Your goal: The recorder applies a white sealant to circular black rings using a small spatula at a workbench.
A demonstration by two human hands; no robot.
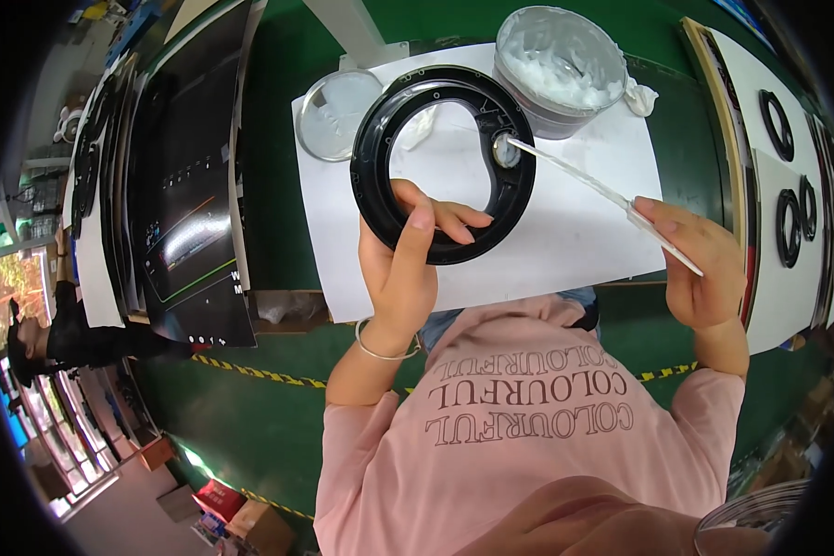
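Note:
My left hand (pixel 406 243) grips the lower part of a black plastic ring (pixel 376 176), thumb on top and fingers through its opening. The ring is held over a white sheet (pixel 584 222). On the ring's right inner side is a small round recess (pixel 506 150) with white paste in it. My right hand (pixel 695 259) pinches a thin white stick (pixel 584 176), whose tip touches the paste at the recess. Beyond the ring stands a round tub (pixel 565 74) of white grease-like paste. Its clear round lid (pixel 339 113) lies on the sheet, partly behind the ring.
A crumpled white tissue (pixel 639 97) lies beside the tub. Several black rings (pixel 788 227) rest on a white board (pixel 764 278) at the right. Stacked dark panels (pixel 190 185) stand at the left. A grey metal post (pixel 347 28) rises behind the lid. Another person (pixel 83 324) is at far left.

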